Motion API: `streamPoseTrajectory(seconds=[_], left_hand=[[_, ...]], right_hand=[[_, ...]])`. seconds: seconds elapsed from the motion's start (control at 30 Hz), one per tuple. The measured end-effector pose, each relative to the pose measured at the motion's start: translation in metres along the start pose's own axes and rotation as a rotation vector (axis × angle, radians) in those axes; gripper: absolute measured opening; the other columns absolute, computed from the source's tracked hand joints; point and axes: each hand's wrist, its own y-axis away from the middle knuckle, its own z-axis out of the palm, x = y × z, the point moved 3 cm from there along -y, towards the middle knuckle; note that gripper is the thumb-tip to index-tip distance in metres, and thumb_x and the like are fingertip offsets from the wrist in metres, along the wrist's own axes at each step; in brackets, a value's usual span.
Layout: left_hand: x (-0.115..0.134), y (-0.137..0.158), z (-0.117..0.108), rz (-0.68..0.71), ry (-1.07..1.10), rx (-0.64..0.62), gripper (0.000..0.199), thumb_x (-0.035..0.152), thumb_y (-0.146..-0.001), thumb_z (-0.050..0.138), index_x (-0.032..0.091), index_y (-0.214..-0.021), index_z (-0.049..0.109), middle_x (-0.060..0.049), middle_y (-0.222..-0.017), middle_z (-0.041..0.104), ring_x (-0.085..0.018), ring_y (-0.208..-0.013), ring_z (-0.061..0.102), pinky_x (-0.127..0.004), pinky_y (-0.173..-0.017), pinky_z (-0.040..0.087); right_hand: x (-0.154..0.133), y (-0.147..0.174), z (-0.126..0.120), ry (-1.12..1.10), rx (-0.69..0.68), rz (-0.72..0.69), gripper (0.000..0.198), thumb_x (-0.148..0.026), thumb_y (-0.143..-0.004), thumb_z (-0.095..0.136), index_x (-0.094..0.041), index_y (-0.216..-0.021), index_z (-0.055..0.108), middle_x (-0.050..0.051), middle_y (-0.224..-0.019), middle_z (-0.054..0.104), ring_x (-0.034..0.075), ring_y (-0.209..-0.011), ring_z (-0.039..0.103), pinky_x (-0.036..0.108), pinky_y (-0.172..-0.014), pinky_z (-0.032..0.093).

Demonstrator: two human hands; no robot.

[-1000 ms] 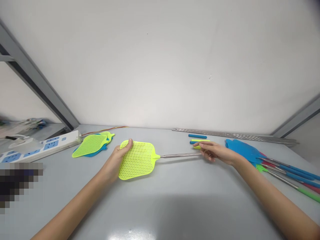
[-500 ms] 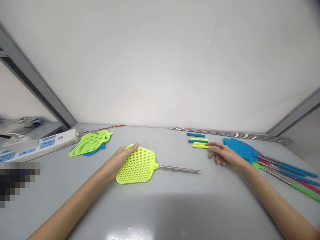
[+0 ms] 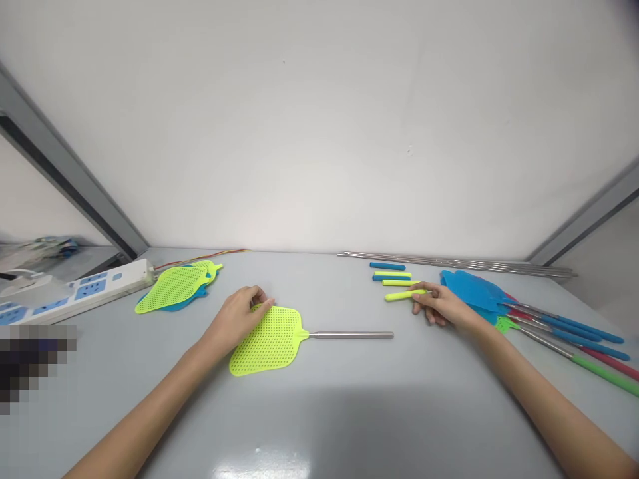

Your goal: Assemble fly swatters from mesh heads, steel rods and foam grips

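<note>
right hand (image 3: 440, 306) pinching the end of a yellow tube (image 3: 399, 296), left hand (image 3: 239, 318) loosely curled at a corner of a yellow swatter (image 3: 269, 342), can't tell if it grips, swatter on the gray table (image 3: 349, 406), more tubes (image 3: 387, 266) behind

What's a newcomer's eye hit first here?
Probably the bright yellow swatter head left of centre, with the left hand at its edge and a metal rod running right. Next, the yellow tube in the right hand, then the blue swatter heads lying at right.
</note>
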Motion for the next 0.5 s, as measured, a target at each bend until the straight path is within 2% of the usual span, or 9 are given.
streamPoseTrajectory(seconds=[0.1,0.2,0.27,0.4,0.5], left_hand=[[0.002,0.002,0.002,0.031,-0.012,0.046,0.029,0.044,-0.079,0.039,0.019,-0.080,0.054,-0.005,-0.086,0.054,-0.023,-0.087,0.050,-0.032,-0.074,0.038],[0.017,0.010,0.004,0.130,-0.003,0.095,0.032,0.040,-0.083,0.035,0.020,-0.097,0.056,-0.006,-0.100,0.051,-0.023,-0.100,0.044,-0.036,-0.087,0.033],[0.033,0.018,0.009,0.228,0.031,0.036,0.035,0.037,-0.086,0.032,0.021,-0.104,0.056,-0.005,-0.106,0.049,-0.021,-0.103,0.044,-0.034,-0.091,0.032],[0.061,0.037,0.025,0.439,0.068,-0.157,0.033,0.033,-0.087,0.032,0.027,-0.112,0.053,-0.003,-0.117,0.046,-0.018,-0.103,0.045,-0.031,-0.089,0.037],[0.069,0.044,0.036,0.539,0.050,-0.203,0.032,0.031,-0.087,0.036,0.028,-0.114,0.051,-0.004,-0.113,0.048,-0.019,-0.105,0.043,-0.034,-0.090,0.035]], right_hand=[[-0.005,0.004,0.003,-0.099,-0.071,-0.019,0.034,-0.044,-0.072,0.055,-0.017,-0.092,0.049,0.006,-0.076,0.061,0.008,-0.046,0.048,0.017,-0.035,0.031],[-0.007,0.007,0.006,-0.162,-0.099,-0.024,0.032,-0.047,-0.071,0.054,-0.017,-0.081,0.049,0.005,-0.073,0.060,0.009,-0.049,0.048,0.018,-0.037,0.031],[-0.008,0.007,0.007,-0.162,-0.097,-0.027,0.032,-0.047,-0.070,0.055,-0.018,-0.078,0.046,0.004,-0.072,0.059,0.009,-0.050,0.047,0.019,-0.039,0.032],[-0.009,0.008,0.009,-0.162,-0.120,-0.039,0.031,-0.047,-0.069,0.056,-0.019,-0.079,0.046,0.000,-0.066,0.054,0.009,-0.050,0.043,0.019,-0.042,0.031],[-0.010,0.007,0.010,-0.152,-0.164,-0.042,0.030,-0.046,-0.071,0.054,-0.019,-0.085,0.051,-0.003,-0.057,0.044,0.008,-0.048,0.038,0.019,-0.042,0.030]])
